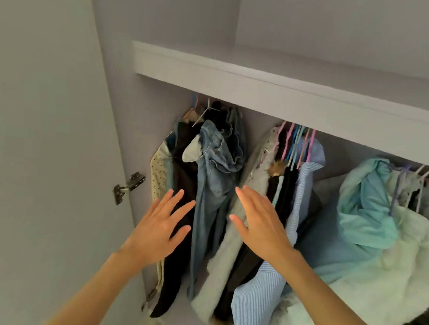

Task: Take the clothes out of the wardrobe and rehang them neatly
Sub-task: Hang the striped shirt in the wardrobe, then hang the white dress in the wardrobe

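Denim jeans [213,177] hang at centre frame inside an open pale lilac wardrobe [268,73], crowded against a black garment [185,159] and a cream dotted piece [158,173] at the left end of the hanging space beneath a thick shelf. A person's left hand [160,225] reaches in from the lower left with fingers straight and spread wide, holding nothing, its fingertips lying over the black garment just beside the jeans. The right hand [262,221] comes in from the lower right, likewise flat and spread with nothing in its grasp, resting over a second group of clothes: a white garment [226,254], dark pieces and a blue-and-white striped shirt [256,295]. That group hangs from pink and blue hangers [294,140] just under the shelf. Further right, a pale turquoise garment [365,201] and bulky white fabric [384,281] bunch together on more hangers toward the frame's right edge. A metal hinge [128,187] joins the open door [43,121] to the wardrobe's side at middle left.
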A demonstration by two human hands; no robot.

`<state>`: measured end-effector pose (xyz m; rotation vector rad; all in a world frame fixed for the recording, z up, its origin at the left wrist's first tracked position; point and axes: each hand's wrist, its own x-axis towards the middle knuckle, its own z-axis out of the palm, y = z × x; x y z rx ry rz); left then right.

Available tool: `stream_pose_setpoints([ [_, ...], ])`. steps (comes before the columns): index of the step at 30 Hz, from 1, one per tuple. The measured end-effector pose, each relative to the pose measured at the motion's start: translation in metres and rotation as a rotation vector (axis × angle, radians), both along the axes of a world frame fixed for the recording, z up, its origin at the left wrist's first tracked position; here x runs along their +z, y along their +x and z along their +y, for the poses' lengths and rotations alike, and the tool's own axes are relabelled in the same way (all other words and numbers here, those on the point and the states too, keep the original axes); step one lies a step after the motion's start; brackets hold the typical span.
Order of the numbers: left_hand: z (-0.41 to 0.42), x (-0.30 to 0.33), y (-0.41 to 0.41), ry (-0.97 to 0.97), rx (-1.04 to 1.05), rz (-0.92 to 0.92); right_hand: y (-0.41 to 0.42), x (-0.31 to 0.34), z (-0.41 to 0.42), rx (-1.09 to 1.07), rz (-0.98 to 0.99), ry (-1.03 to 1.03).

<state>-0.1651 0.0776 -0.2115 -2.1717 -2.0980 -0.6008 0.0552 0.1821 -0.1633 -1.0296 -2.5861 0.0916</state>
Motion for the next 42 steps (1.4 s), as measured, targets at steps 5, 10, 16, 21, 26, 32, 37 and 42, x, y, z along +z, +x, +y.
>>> stream_pose_setpoints([
  [5, -0.118, -0.032, -0.008, -0.064, 0.322, -0.122, -0.049, -0.026, -0.053, 0.253, -0.109, -0.073],
  [10, -0.250, -0.043, -0.012, -0.096, 0.676, -0.146, -0.120, -0.045, -0.143, 0.580, -0.164, -0.114],
  [16, -0.424, -0.057, 0.018, -0.103, 1.114, -0.214, -0.168, -0.074, -0.298, 0.992, -0.157, -0.248],
  [21, -0.562, -0.073, 0.060, -0.165, 1.390, -0.245, -0.185, -0.093, -0.435, 1.260, -0.145, -0.235],
  [26, -0.695, -0.084, 0.121, -0.146, 1.634, -0.308, -0.183, -0.112, -0.571, 1.455, -0.203, -0.191],
  [32, -0.808, -0.100, 0.198, -0.100, 1.927, -0.371, -0.172, -0.129, -0.698, 1.698, -0.290, -0.184],
  [37, -0.862, -0.118, 0.260, -0.086, 2.142, -0.454, -0.164, -0.144, -0.785, 1.850, -0.359, -0.144],
  [42, -0.892, -0.142, 0.299, -0.051, 2.324, -0.586, -0.161, -0.168, -0.858, 1.988, -0.538, -0.111],
])
